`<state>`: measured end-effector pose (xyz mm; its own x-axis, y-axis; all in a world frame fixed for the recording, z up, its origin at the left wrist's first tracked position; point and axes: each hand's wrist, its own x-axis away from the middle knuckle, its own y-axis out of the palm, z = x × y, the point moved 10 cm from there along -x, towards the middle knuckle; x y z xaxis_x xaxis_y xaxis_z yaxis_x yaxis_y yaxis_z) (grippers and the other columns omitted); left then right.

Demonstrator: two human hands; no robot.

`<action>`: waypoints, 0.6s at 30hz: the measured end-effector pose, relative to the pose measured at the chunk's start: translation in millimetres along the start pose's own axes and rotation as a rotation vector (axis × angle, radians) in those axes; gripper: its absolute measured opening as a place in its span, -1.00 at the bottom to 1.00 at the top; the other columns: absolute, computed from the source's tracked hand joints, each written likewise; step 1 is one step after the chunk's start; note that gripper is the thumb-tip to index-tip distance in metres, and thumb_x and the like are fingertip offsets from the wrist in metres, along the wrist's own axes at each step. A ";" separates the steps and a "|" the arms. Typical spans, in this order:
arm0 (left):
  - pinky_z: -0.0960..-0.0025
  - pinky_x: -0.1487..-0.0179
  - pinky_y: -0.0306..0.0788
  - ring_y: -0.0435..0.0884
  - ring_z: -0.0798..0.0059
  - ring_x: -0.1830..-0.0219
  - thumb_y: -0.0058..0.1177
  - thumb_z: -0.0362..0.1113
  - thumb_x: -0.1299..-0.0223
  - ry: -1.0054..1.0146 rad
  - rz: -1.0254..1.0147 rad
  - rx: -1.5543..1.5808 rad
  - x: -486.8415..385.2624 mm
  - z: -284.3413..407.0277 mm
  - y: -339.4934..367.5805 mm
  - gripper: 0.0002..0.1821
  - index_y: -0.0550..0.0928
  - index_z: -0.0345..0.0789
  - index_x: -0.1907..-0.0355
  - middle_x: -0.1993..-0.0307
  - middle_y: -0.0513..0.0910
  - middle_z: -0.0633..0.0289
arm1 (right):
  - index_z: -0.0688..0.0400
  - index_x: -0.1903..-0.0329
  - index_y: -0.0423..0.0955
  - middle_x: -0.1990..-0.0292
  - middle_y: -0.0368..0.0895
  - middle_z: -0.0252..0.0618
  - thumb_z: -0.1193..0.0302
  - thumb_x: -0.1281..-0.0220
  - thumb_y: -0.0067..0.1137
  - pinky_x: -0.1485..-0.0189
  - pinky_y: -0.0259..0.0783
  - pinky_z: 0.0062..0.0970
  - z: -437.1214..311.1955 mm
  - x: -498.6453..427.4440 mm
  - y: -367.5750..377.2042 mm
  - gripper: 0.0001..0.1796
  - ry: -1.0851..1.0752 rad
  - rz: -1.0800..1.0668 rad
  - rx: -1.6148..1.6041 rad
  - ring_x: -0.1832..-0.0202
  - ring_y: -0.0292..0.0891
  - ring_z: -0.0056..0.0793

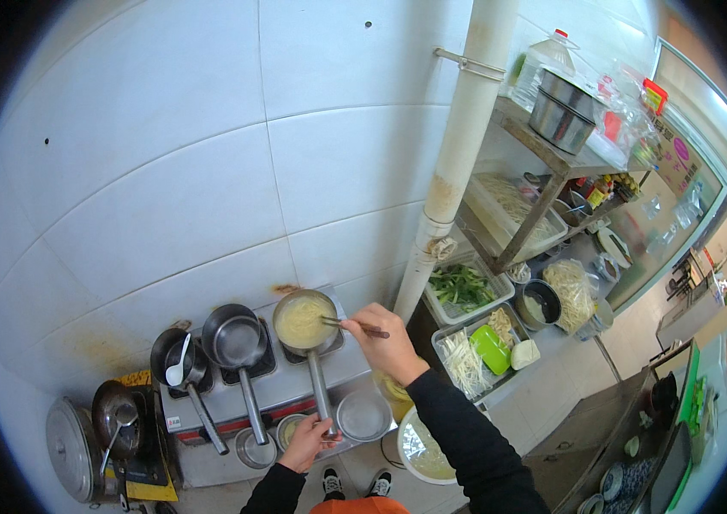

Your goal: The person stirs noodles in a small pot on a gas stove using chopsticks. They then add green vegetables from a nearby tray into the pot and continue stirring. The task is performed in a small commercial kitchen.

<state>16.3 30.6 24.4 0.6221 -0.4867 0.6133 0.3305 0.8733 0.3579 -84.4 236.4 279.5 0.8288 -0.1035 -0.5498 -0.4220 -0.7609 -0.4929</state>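
Note:
A metal saucepan (307,321) with noodles in pale liquid sits on the right burner of a steel gas stove (273,385). Around the end of its long handle my left hand (307,442) is closed. My right hand (384,337) grips brown chopsticks (363,329), whose tips reach into the noodles. To the left on the stove stand an empty dark saucepan (235,340) and another saucepan (191,372) with a white spoon (175,374) in it. Below my right hand a round metal dish (363,416) rests at the stove's front edge.
A wok (118,421) with a ladle stands far left. To the right are a basket of green vegetables (463,286), a tray with shredded white food (463,363), a metal shelf (534,225) and a white bucket (426,446). A vertical pipe (444,173) runs beside the stove.

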 end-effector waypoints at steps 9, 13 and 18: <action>0.41 0.15 0.51 0.67 0.41 0.18 -0.07 -0.19 -0.51 0.009 -0.009 0.003 -0.1 -0.4 -0.3 -0.79 0.47 -0.30 0.02 0.20 0.64 0.18 | 0.22 0.39 0.62 0.45 0.56 -0.08 0.41 -0.26 0.28 0.34 0.45 -0.21 -4.3 -20.6 -17.4 -0.84 0.033 -0.004 0.053 0.42 0.52 -0.02; 0.41 0.14 0.51 0.67 0.41 0.17 -0.08 -0.20 -0.51 0.019 -0.001 -0.015 -0.4 -0.4 -0.2 -0.78 0.47 -0.30 0.02 0.20 0.63 0.18 | 0.22 0.36 0.62 0.43 0.56 -0.09 0.42 -0.25 0.28 0.32 0.46 -0.22 -7.8 -18.2 9.7 -0.87 -0.087 -0.117 0.019 0.40 0.52 -0.03; 0.46 0.21 0.51 0.68 0.48 0.21 -0.03 -0.18 -0.50 0.006 0.018 0.009 -1.0 -2.3 -1.5 -0.77 0.48 -0.30 0.01 0.21 0.63 0.24 | 0.21 0.34 0.62 0.42 0.56 -0.07 0.42 -0.24 0.27 0.30 0.46 -0.20 -20.5 -15.4 33.5 -0.88 -0.182 -0.249 -0.075 0.39 0.53 -0.01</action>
<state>16.8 29.9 21.6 0.6324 -0.4705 0.6154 0.3127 0.8819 0.3529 -103.8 199.3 285.3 0.8213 0.2026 -0.5333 -0.1808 -0.7942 -0.5801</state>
